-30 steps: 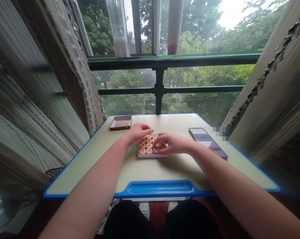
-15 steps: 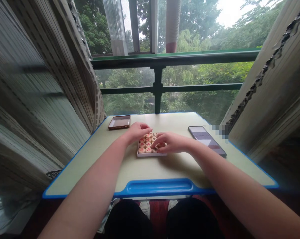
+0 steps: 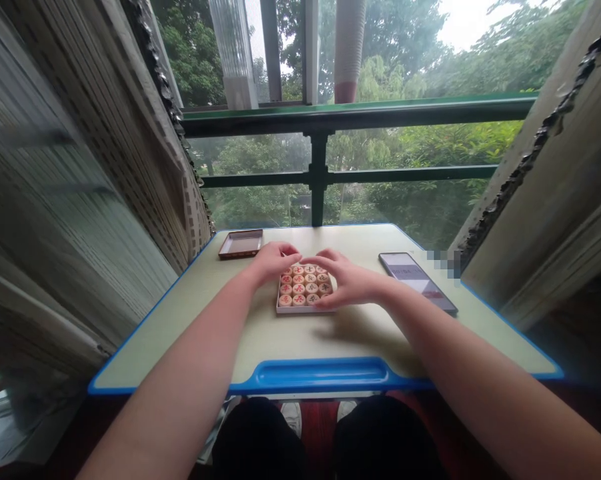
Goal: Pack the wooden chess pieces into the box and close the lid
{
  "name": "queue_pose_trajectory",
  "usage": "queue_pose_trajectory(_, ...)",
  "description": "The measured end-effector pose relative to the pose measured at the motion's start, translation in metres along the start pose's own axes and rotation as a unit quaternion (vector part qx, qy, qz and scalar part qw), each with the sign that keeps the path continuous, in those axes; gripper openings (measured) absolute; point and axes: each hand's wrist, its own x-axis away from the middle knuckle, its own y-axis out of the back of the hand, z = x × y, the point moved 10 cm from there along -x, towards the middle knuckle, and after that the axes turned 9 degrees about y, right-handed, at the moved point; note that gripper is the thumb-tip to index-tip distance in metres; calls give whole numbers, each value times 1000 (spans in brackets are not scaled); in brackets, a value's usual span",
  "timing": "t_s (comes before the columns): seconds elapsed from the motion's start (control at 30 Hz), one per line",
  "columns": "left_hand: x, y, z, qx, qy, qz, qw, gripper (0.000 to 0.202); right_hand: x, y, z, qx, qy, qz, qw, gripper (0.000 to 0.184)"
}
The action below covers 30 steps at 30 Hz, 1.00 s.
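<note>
A shallow white box (image 3: pixel 305 310) sits near the middle of the table, filled with round wooden Chinese chess pieces (image 3: pixel 299 289) in rows. Red characters mark the left ones, dark characters the right ones. My left hand (image 3: pixel 276 260) is at the box's far left corner, loosely bent, with its fingers apart and nothing visible in them. Over the right side arches my right hand (image 3: pixel 350 277), fingers spread toward the far edge and thumb by the near edge. It covers part of the right column; whether it touches the box, I cannot tell.
The pale table (image 3: pixel 190 333) has a blue rim with a molded groove (image 3: pixel 323 375) at the front. A brown-edged box lid (image 3: pixel 241 245) lies at the far left. To the right lies a phone (image 3: pixel 418 283). Curtains (image 3: pixel 145 133) and a green railing (image 3: pixel 360 119) stand beyond.
My right hand has lifted off the pieces and spread its fingers wider, baring more of the dark-marked ones. My left hand stays by the far left corner. The view has shifted slightly.
</note>
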Motion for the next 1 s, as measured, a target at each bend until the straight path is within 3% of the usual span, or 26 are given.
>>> queue_pose_trajectory(0.1,-3,2,3,-45,-7,-21,999,30,3,-11,-18,20,-51,30,998,118)
queue_pose_trajectory(0.2,-8,3,10,-82,-6,-36,996,28,4,-22,-31,11,-89,66,994,127)
queue_pose_trajectory(0.47,-15,2,30,-97,50,-26,994,25,3,-19,-34,4,-81,53,995,110)
queue_pose_trajectory(0.63,-16,-1,30,-59,44,-23,997,24,1,-16,-37,7,-79,34,996,106)
queue_pose_trajectory(0.83,-12,-16,25,-35,19,32,999,31,1,-13,-41,-1,-92,25,995,100)
queue_pose_trajectory(0.93,-10,-15,21,-53,11,32,998,34,2,-14,-43,-4,-97,34,995,88)
queue_pose_trajectory(1.0,-8,-13,14,-59,-10,28,998,31,2,-10,-42,-4,-94,22,995,71)
